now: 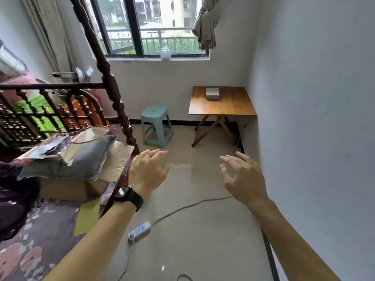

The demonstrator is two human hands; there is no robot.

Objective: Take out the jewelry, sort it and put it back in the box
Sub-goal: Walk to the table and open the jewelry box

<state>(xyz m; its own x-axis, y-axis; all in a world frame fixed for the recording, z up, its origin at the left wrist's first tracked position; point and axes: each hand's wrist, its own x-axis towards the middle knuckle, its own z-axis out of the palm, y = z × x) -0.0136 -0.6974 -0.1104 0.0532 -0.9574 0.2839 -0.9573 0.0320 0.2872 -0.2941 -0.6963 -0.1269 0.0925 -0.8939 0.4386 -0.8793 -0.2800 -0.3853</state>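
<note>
The box sits unopened on the far counter; both hands' fingers are spread and empty, so approaching comes first.

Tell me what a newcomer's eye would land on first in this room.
Two bare hands, the left hand and the right hand, reach forward with spread fingers over the tiled floor, holding nothing. Beyond them a small grey box sits closed on a wooden folding table in the far right corner, with a teal plastic stool to its left.
</note>
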